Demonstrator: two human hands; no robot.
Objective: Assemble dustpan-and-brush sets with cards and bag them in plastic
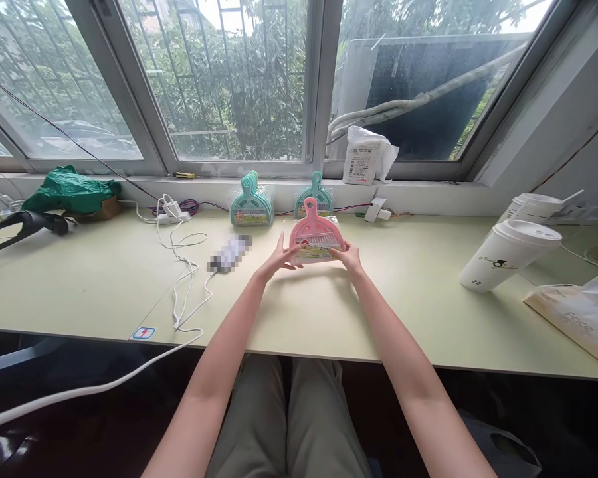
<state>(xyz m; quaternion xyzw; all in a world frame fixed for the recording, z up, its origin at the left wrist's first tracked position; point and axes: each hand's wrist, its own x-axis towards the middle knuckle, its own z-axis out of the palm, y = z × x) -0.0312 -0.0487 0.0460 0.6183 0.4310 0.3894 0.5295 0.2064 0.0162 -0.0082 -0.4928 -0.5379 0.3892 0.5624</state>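
Note:
A pink dustpan and brush set [315, 232] stands nearly upright over the table in front of me, handle up, with a printed label across its lower front. My right hand [349, 257] grips its lower right corner, thumb on the front. At the lower left corner my left hand [280, 257] holds it, one finger against the label and the other fingers spread lower down. Behind it, by the wall, a green dustpan set [316, 188] is partly hidden. Further left stands a stack of green dustpan sets [252, 202] in clear wrapping.
White cables [182, 292] and a blurred-out device [229, 253] lie left on the pale table [80, 285]. A green plastic bag [67, 189] sits back left. To the right are white cups [508, 255] and a tissue pack [578, 315]. A white package [366, 159] rests on the sill.

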